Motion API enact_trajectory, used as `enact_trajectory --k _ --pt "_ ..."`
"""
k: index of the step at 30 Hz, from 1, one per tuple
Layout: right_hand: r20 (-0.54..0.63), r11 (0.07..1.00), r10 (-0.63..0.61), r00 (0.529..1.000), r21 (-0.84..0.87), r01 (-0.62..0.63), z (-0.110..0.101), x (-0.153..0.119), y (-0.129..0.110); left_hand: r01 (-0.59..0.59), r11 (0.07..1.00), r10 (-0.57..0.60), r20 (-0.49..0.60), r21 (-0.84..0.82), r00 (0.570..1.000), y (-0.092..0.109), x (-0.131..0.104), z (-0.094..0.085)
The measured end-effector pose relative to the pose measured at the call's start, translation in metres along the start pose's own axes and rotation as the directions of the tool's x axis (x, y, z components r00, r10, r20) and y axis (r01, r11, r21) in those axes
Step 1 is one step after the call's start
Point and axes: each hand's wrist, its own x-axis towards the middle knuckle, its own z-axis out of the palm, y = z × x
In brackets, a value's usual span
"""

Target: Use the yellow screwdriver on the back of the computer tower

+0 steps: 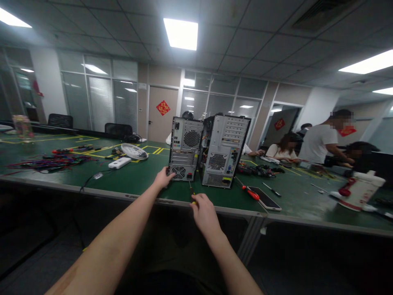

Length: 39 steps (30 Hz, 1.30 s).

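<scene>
- Two computer towers stand upright on the green table (138,180), rear panels facing the person, and the left tower (185,147) is the one being worked on
- The left hand (162,178) rests against the lower left corner of the left tower's rear panel, fingers spread flat on the metal beside the round fan grille; its grip is open and closes on nothing
- The right hand (204,211) hangs just in front of the left tower, near the table's front edge, its grip closed round the yellow handle of a screwdriver (191,192)
- The screwdriver's dark shaft points up and away from the hand toward the bottom right corner of the left tower; I cannot tell whether the tip touches the case
- The right tower (224,149) stands just beside the left tower, turned at a slight angle, with a narrow gap between them
- To the right of the right tower a red-handled screwdriver (248,191) lies on the table, and a phone (264,199) lies flat just beyond it
- Well to the left of the left tower sit a white round fan (134,151) and a white power strip (119,163), with a heap of coloured cables (46,163) further left
- Far to the right of the towers a white bottle with red trim (360,190) stands near the table's edge
- Behind the right tower, other people (319,141) are busy at the far side of the table
</scene>
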Motion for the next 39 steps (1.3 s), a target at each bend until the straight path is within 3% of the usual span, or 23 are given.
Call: enact_trajectory --k 8,14,22,28,39 --pt "-0.126 0.999 0.040 0.991 0.017 -0.038 -0.002 0.002 -0.001 0.002 1.000 -0.002 -0.008 -0.006 1.000 -0.004 0.001 0.002" --pt "-0.061 0.999 -0.006 0.998 0.038 0.008 -0.003 0.003 0.001 -0.007 1.000 0.007 -0.007 -0.027 1.000 -0.006 0.003 0.003" --pt "0.004 0.997 0.033 0.999 0.067 -0.033 -0.001 0.003 0.002 0.002 1.000 -0.002 -0.005 -0.011 1.000 -0.004 0.002 0.002" --pt "-0.026 0.997 -0.003 1.000 0.078 0.005 -0.004 0.005 -0.001 -0.015 1.000 0.015 -0.012 -0.004 1.000 -0.002 0.000 0.001" --pt "0.004 0.996 0.002 1.000 -0.090 -0.002 0.000 0.002 0.010 0.007 1.000 -0.007 0.006 -0.004 1.000 0.001 -0.001 0.000"
